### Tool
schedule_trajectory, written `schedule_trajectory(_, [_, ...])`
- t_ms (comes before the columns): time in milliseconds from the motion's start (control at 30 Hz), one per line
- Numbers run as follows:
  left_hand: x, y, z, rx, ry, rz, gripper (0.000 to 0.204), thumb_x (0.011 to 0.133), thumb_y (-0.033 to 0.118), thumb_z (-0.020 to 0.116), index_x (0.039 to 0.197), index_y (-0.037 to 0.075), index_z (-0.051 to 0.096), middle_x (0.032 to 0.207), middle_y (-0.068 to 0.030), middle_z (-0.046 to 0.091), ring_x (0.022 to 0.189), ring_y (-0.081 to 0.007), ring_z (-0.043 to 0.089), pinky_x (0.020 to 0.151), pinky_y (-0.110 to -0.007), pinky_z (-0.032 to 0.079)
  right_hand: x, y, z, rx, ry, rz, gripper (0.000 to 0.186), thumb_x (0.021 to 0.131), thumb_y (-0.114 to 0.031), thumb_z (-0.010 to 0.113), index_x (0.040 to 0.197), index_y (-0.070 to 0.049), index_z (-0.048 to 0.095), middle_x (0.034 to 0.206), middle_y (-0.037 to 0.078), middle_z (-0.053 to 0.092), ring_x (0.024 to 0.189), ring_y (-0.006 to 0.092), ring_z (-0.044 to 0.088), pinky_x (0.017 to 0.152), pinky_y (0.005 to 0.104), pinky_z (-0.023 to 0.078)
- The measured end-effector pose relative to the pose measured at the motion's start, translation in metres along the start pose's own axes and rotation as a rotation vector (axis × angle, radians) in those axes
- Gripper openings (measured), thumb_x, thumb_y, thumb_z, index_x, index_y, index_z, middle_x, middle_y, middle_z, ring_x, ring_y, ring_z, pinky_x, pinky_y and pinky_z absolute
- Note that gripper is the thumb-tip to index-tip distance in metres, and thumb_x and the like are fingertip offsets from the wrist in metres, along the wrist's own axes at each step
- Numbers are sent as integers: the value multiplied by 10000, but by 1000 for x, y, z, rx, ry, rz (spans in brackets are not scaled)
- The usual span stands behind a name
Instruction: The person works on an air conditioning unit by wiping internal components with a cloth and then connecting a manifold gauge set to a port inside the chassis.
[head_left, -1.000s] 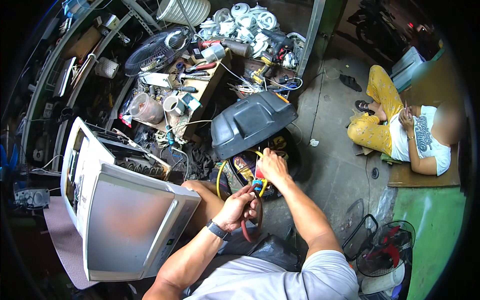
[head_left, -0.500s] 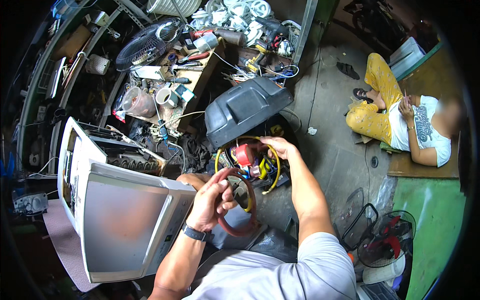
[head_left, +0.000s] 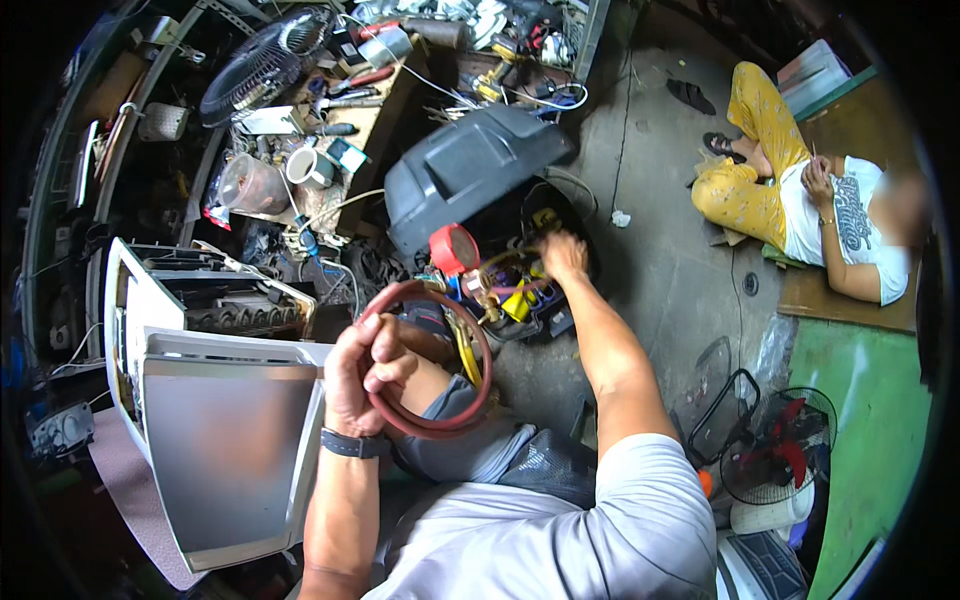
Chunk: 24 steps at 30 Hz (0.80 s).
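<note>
My left hand [head_left: 365, 370] is closed around a coiled red hose [head_left: 470, 405], held up at the lower middle. My right hand [head_left: 563, 255] reaches into the open black case [head_left: 558, 215]; its fingers are blurred among hoses. A red-rimmed gauge [head_left: 455, 249] with brass and blue fittings sits at the case's left edge, yellow hose [head_left: 466, 350] hanging below it. The black lid [head_left: 475, 165] leans over the back of the case. A white appliance [head_left: 220, 450] with exposed coils stands at my left.
A cluttered workbench [head_left: 370, 150] holds tools, cups and a fan guard, beside metal shelving [head_left: 100, 120] at left. Another person [head_left: 800, 210] sits on a brown board at right, hands together. A small fan [head_left: 775, 445] stands lower right; a sandal [head_left: 690, 97] lies on the concrete floor [head_left: 660, 280].
My left hand has moved left and up with the red coil. My right hand has moved up, deeper into the case. The red gauge has risen leftward and now shows above the hoses.
</note>
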<state>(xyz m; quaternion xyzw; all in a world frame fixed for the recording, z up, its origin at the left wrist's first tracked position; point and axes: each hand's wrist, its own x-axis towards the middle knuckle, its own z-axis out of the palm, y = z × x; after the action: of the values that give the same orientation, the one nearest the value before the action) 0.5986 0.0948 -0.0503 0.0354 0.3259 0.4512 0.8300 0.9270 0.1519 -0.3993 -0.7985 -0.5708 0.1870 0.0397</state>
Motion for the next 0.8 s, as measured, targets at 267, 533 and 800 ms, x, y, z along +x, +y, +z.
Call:
schedule_trajectory(267, [13,11,2,44,8,-4,482,1043,128,522,1476,-68,439,722,-23,479,437,-64,280,448,-206,328,-138,-17,105,797,604,369,173,1008,-170,599,993,-21,511,1005,161,573,987,310,555,932,447,444])
schedule_trajectory(533, [18,6,12,131,49,-37,563,1016,126,540,1522,-62,380,685,-29,466,423,-62,293,433,-205,331,-147,-123,297,1195,-723,454,610,983,-334,646,1536,-148,470,1530,151,523,1398,293,499,1138,404,401])
schedule_trajectory(800, [4,-3,13,235,132,-118,677,966,158,610,1580,49,346,670,-3,430,425,-68,256,426,-216,292,-153,-133,284,775,-312,462,342,897,-285,740,1174,-95,673,1214,163,702,1151,367,653,984,449,518])
